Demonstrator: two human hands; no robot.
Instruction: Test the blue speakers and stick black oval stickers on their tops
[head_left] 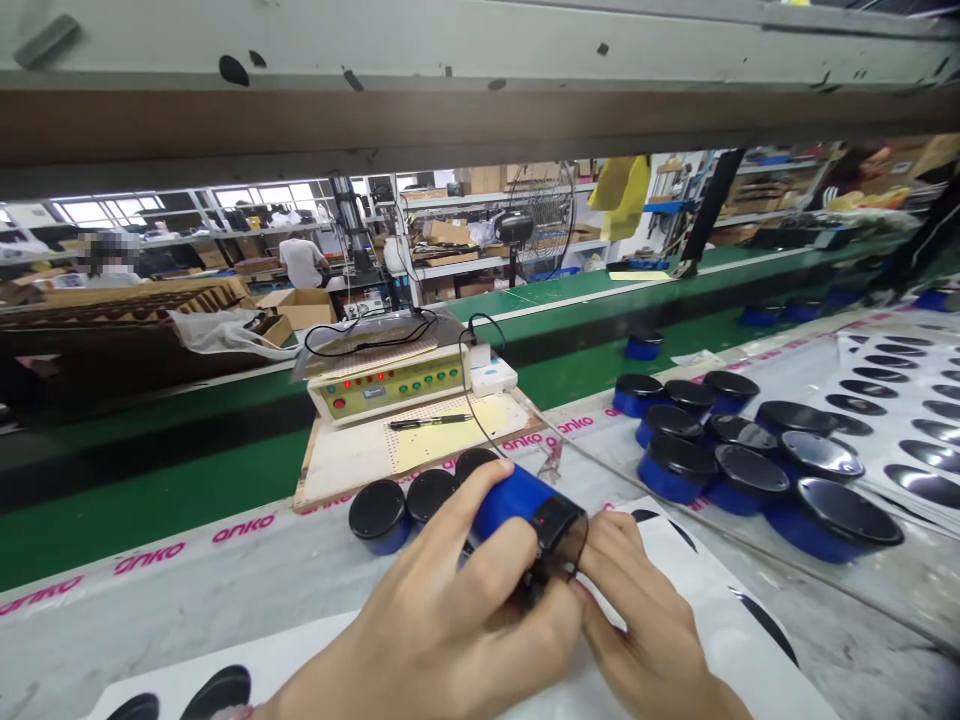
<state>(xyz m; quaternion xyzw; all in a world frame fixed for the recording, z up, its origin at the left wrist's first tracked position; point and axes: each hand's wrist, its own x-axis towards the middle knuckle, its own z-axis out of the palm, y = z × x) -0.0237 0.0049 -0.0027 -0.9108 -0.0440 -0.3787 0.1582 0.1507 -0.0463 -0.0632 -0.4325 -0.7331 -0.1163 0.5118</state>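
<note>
In my left hand [465, 590] is a round blue housing [508, 500] with a black rim, held tilted so its face points to the right. A dark, glossy round sticker [574, 548] stands at that face. My right hand [645, 610] is closed at the sticker's edge, its fingertips pressed together and partly hidden behind the housing. Just beyond my left hand, black-topped blue housings [379, 515] stand in a row. Beneath my hands lies a white sheet [675, 580] with black round stickers; another sticker sheet [300, 650] is at lower left.
Several black-topped blue housings [742, 470] are grouped at right, beside sheets of black stickers [930, 455]. A control box [390, 385] with lit indicators sits on a board with a pen [431, 422]. A cable crosses the bench. Beyond runs a green conveyor belt [247, 430]; an overhead beam [450, 60] spans above.
</note>
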